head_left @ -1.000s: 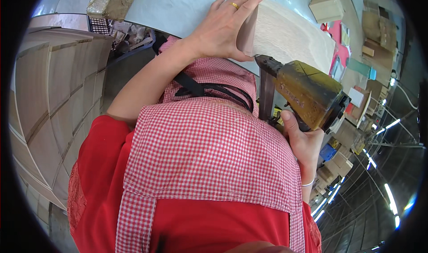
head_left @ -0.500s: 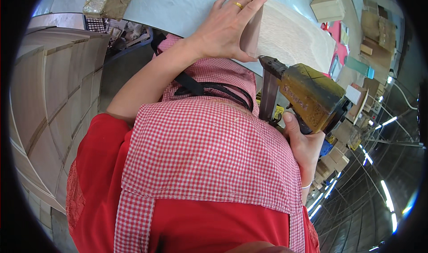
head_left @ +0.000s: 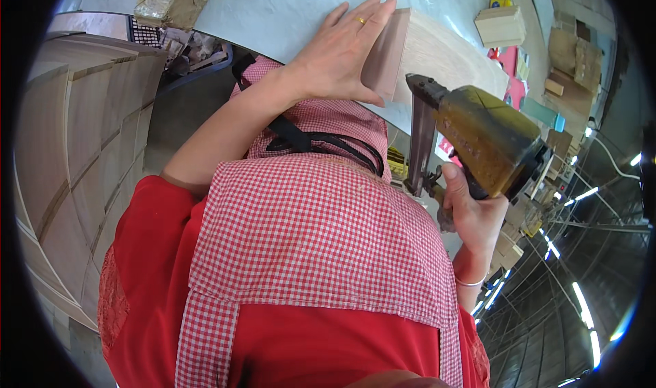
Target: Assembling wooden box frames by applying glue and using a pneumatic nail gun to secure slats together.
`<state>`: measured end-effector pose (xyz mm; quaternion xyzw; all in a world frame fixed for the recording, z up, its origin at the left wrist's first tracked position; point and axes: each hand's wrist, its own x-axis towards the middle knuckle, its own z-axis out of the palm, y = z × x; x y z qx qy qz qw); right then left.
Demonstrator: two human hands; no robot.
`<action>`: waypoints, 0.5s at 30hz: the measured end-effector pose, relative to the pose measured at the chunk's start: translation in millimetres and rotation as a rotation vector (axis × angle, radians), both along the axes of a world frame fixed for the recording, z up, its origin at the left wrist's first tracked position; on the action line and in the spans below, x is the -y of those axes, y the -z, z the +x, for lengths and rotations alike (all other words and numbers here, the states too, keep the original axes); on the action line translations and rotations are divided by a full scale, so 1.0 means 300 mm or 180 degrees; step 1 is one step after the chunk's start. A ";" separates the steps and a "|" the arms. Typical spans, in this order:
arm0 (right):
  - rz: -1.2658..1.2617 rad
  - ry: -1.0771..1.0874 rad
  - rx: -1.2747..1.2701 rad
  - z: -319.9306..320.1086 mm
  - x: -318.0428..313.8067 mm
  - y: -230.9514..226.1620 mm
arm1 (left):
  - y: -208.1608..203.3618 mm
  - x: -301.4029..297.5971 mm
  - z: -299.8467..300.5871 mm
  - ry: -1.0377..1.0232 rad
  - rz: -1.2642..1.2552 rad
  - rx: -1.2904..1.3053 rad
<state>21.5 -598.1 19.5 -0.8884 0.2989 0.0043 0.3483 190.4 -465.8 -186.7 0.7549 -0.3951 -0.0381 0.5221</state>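
Note:
My left hand point(head_left: 342, 53) lies flat with spread fingers against the end of a pale wooden box point(head_left: 437, 53) on a light workbench point(head_left: 273, 9). A gold ring is on one finger. My right hand point(head_left: 471, 210) grips the handle of a yellow-brown pneumatic nail gun point(head_left: 478, 139). The gun's dark nose sits just off the near edge of the wooden box, to the right of my left hand. A red shirt and a red-and-white checked apron point(head_left: 314, 238) fill the lower middle of the view.
Stacked curved wooden panels point(head_left: 75, 156) stand along the left. A small wooden box point(head_left: 500, 24) and several wooden pieces lie at the far right of the bench. A dark tray of scraps point(head_left: 184, 50) sits at upper left. Black straps point(head_left: 314, 139) cross the apron.
The nail gun has swung slightly right and away from the box edge. My left hand stays pressed on the box end.

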 end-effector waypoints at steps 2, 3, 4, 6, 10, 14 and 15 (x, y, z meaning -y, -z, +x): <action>-0.0031 -0.0166 -0.0015 0.040 0.017 -0.001 | 0.001 0.000 -0.005 -0.0020 -0.0007 -0.0028; -0.0057 -0.0308 -0.0026 0.058 0.025 -0.002 | 0.002 0.000 -0.008 -0.0016 -0.0009 -0.0052; -0.0083 -0.0446 -0.0039 0.072 0.031 -0.003 | 0.002 0.001 -0.009 -0.0009 -0.0012 -0.0079; -0.0043 -0.0405 -0.0043 0.091 0.034 -0.006 | 0.004 0.002 -0.008 -0.0025 -0.0001 -0.0038; 0.0038 -0.0335 -0.0047 0.124 0.038 -0.007 | 0.005 0.001 0.003 -0.0036 0.0017 0.0051; 0.0073 -0.0363 -0.0032 0.138 0.038 -0.005 | 0.002 0.002 0.006 -0.0035 0.0027 0.0056; 0.0089 -0.0329 -0.0012 0.141 0.034 -0.006 | 0.001 0.003 0.006 -0.0038 0.0032 0.0065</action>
